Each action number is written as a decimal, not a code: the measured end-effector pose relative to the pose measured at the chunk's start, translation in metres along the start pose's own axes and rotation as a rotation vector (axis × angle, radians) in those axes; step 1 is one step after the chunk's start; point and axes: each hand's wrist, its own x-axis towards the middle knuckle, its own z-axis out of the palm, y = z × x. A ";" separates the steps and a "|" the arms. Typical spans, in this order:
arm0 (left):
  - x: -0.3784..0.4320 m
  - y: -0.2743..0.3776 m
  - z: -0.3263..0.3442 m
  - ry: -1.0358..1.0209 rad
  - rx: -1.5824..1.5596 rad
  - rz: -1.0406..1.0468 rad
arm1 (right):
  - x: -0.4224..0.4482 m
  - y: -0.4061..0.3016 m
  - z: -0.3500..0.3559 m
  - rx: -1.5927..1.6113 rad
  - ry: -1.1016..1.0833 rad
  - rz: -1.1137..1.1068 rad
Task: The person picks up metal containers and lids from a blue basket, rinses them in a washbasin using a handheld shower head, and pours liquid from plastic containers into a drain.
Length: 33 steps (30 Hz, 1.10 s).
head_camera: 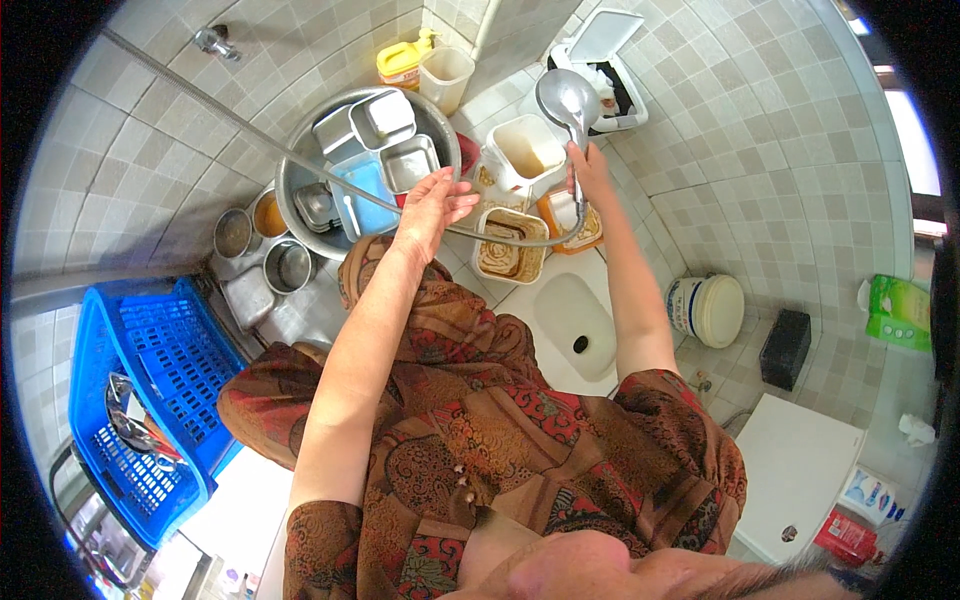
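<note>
My right hand (591,174) grips the handle of a chrome hand shower (567,101), whose head is raised over the floor. Its metal hose (495,241) loops down below the handle and runs left past my other hand. My left hand (437,204) is held out with fingers apart and nothing in it, near the rim of a large metal basin (287,199). In the basin lie several stainless-steel containers (409,163) and a light-blue tray (365,201). Below and between my hands stand a soiled plastic tub (512,246), an orange-rimmed tub (574,221) and a white container (526,150).
A squat toilet pan (574,330) lies in the floor ahead. Metal pots (289,265) stand left of the basin, and a blue plastic basket (150,420) is at far left. A lidded bucket (709,310) and a black block (785,349) are by the right wall.
</note>
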 end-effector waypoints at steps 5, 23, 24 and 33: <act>0.002 -0.001 -0.003 0.001 -0.009 -0.002 | -0.010 -0.020 -0.016 -0.197 -0.058 -0.004; 0.008 -0.005 -0.013 0.017 -0.032 -0.003 | -0.039 -0.078 0.014 -0.500 -0.063 0.076; 0.006 -0.004 -0.008 -0.006 -0.040 -0.006 | -0.043 -0.085 0.009 -0.506 -0.054 0.088; -0.002 0.001 -0.002 -0.014 -0.004 -0.006 | -0.071 -0.002 -0.004 -0.720 -0.274 0.140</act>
